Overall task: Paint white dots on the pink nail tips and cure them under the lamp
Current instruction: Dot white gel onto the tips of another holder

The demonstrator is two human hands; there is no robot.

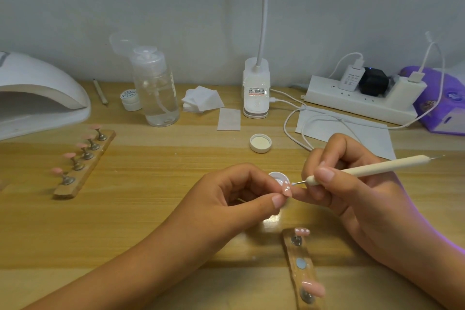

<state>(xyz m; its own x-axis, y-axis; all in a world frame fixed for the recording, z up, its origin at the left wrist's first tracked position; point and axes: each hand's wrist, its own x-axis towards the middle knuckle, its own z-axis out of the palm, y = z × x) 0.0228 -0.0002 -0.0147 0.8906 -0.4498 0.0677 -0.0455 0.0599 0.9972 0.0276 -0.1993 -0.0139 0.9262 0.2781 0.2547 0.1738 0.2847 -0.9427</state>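
Observation:
My left hand [241, 194] pinches a pink nail tip [287, 190] with white dots on it, held just above a small open pot of white gel [276, 176]. My right hand [352, 178] grips a cream dotting pen [377, 167], and its metal point touches the tip. A wooden holder [302, 269] near the front edge carries two pink tips, one dotted [302, 231], with one bare magnet between them. A second wooden holder [83, 166] at the left carries several plain pink tips. The white curing lamp [37, 93] stands at the far left.
The pot's white lid [261, 143] lies in the middle of the wooden table. Behind it are a clear pump bottle [156, 88], a small white jar [130, 99], white wipes [202, 98], a desk-lamp base [256, 93], a power strip [362, 98] with cables, and a purple tissue pack [442, 100].

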